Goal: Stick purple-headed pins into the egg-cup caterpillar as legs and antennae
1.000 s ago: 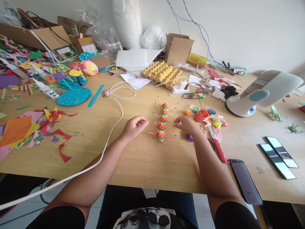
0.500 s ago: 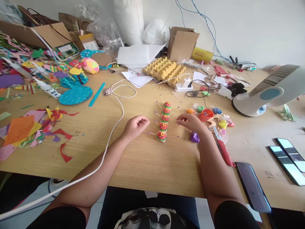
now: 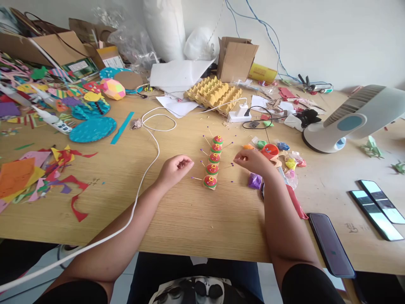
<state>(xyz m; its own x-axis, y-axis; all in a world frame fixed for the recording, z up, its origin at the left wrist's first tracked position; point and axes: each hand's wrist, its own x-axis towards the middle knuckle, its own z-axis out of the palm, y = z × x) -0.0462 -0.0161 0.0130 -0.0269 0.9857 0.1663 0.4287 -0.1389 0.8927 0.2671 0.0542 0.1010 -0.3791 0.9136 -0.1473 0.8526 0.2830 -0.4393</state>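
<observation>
A row of several red-and-green domes with yellow trim, a caterpillar-like craft [image 3: 212, 169], stands on the table between my hands. Thin sticks with purple tips poke out from both its sides. To its left, my left hand [image 3: 175, 169] rests with the fingers loosely curled and nothing visible in them. On the other side, my right hand [image 3: 253, 161] is curled too, thumb close to the fingertips, near the purple stick ends. It appears to hold nothing. Neither hand touches the domes. A purple clay packet [image 3: 255, 180] lies just below my right hand.
Past my right hand are an orange cup [image 3: 270, 151], coloured clay packets and a phone [image 3: 331, 244]. A white fan [image 3: 348, 124] stands farther right. Behind the craft are a yellow egg tray [image 3: 213, 93] and a power strip [image 3: 238, 116]. A white cable [image 3: 139, 198] crosses my left forearm. Paper scraps [image 3: 47, 177] lie left.
The camera view has shifted slightly, so the table things appear farther left. My right hand sits a little farther from the craft. My left hand keeps its curled pose.
</observation>
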